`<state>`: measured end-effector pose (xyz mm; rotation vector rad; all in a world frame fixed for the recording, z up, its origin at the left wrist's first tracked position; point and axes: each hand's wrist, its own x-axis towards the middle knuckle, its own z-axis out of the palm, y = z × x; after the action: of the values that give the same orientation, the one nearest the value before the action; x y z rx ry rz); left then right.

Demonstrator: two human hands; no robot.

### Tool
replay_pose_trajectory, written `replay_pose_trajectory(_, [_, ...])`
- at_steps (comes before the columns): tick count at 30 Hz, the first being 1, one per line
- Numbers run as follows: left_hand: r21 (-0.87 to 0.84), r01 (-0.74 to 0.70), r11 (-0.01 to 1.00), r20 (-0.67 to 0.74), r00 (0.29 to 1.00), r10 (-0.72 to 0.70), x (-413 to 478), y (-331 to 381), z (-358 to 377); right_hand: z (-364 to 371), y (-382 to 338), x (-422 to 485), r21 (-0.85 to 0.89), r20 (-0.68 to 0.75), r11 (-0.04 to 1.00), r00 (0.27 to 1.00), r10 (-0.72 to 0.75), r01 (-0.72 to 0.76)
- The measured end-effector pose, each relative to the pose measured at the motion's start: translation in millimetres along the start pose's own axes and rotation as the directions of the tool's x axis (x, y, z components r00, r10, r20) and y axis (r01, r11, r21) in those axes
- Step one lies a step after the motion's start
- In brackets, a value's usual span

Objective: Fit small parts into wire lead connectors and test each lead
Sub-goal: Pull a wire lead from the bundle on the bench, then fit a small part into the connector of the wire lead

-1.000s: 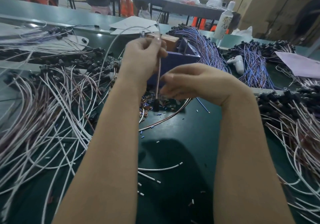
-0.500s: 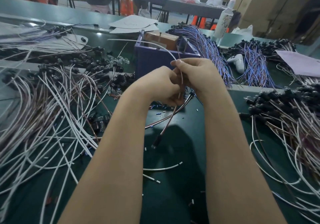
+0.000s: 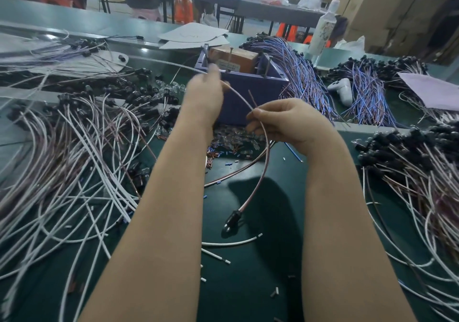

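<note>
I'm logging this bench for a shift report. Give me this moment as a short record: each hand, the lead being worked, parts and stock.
left hand: raised before the blue box, grips the pinkish lead; blurred
right hand: fingers pinch the same lead
lead path: arcs from the hands down to its black connector
connector contact with green table: cannot tell
small parts: loose heap below the box
stock: left pile, right pile

Left hand (image 3: 205, 93) is motion-blurred; its hold on the lead (image 3: 267, 147) is unclear.
</note>
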<state>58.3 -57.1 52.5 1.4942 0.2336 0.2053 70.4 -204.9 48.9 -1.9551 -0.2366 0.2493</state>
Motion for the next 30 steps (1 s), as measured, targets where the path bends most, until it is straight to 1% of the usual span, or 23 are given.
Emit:
replay_pose_trajectory(2, [-0.124, -0.152, 0.981, -0.143, 0.981, 0.134, 2, 2, -7, 2, 1, -1, -0.007, 0.065, 0.999, 0.997, 0.047, -0.047])
replay_pose_trajectory(3, [-0.153, -0.221, 0.963, -0.194, 0.962, 0.190, 2, 2, -8, 4, 1, -2, -0.015, 0.101, 0.998, 0.992, 0.070, -0.069])
replay_pose_trajectory(4, [-0.129, -0.267, 0.955, -0.223, 0.946, 0.234, 2, 1, -10, 5, 1, -2, -0.028, 0.121, 0.996, 0.989, 0.088, -0.085])
replay_pose_trajectory(5, [-0.041, -0.286, 0.957, -0.222, 0.937, 0.270, 3, 0, -10, 7, 2, -2, -0.040, 0.113, 0.995, 0.989, 0.097, -0.093])
replay_pose_trajectory(6, [0.105, -0.278, 0.955, -0.176, 0.940, 0.293, 2, 0, -11, 7, 3, -1, -0.051, 0.066, 0.995, 0.994, 0.088, -0.085])
replay_pose_trajectory(7, [0.282, -0.253, 0.925, -0.077, 0.955, 0.285, 2, -2, -10, 8, 3, 2, -0.054, -0.019, 0.997, 0.998, 0.060, -0.061])
replay_pose_trajectory(8, [0.445, -0.219, 0.868, 0.054, 0.974, 0.218, -1, -2, -9, 9, 4, 5, -0.056, -0.127, 0.998, 0.992, 0.016, -0.023])
replay_pose_trajectory(9, [0.565, -0.202, 0.800, 0.181, 0.976, 0.119, -3, -4, -8, 11, 4, 9, -0.065, -0.230, 0.998, 0.972, -0.036, 0.022])
replay_pose_trajectory(10, [0.640, -0.206, 0.740, 0.270, 0.962, 0.034, -4, -5, -6, 13, 4, 12, -0.068, -0.303, 0.996, 0.950, -0.077, 0.059])
replay_pose_trajectory(11, [0.677, -0.217, 0.703, 0.320, 0.947, -0.015, -5, -6, -4, 16, 3, 15, -0.036, -0.338, 0.996, 0.937, -0.089, 0.082])
replay_pose_trajectory(12, [0.692, -0.223, 0.686, 0.341, 0.939, -0.038, -5, -7, -3, 19, 3, 17, 0.037, -0.347, 0.995, 0.935, -0.076, 0.094])
replay_pose_trajectory(14, [0.695, -0.214, 0.686, 0.358, 0.931, -0.074, -4, -8, -3, 24, 3, 20, 0.208, -0.345, 0.972, 0.938, -0.027, 0.105])
replay_pose_trajectory(15, [0.693, -0.209, 0.690, 0.371, 0.924, -0.093, -3, -8, -4, 25, 4, 20, 0.264, -0.348, 0.959, 0.937, -0.007, 0.105])
replay_pose_trajectory(18, [0.691, -0.195, 0.696, 0.418, 0.894, -0.164, -3, -10, -7, 26, 8, 21, 0.358, -0.345, 0.928, 0.938, 0.029, 0.102])
replay_pose_trajectory(20, [0.691, -0.199, 0.695, 0.446, 0.874, -0.193, -5, -11, -6, 25, 11, 21, 0.381, -0.327, 0.920, 0.944, 0.040, 0.093])
replay_pose_trajectory(23, [0.702, -0.213, 0.680, 0.474, 0.852, -0.223, -7, -11, -5, 26, 12, 22, 0.368, -0.295, 0.928, 0.954, 0.058, 0.058])
replay_pose_trajectory(26, [0.708, -0.214, 0.673, 0.484, 0.841, -0.242, -6, -12, -6, 27, 14, 23, 0.367, -0.264, 0.930, 0.961, 0.087, 0.016])
replay_pose_trajectory(30, [0.736, -0.255, 0.627, 0.505, 0.824, -0.258, -6, -11, -7, 25, 15, 22, 0.344, -0.216, 0.939, 0.973, 0.085, -0.005])
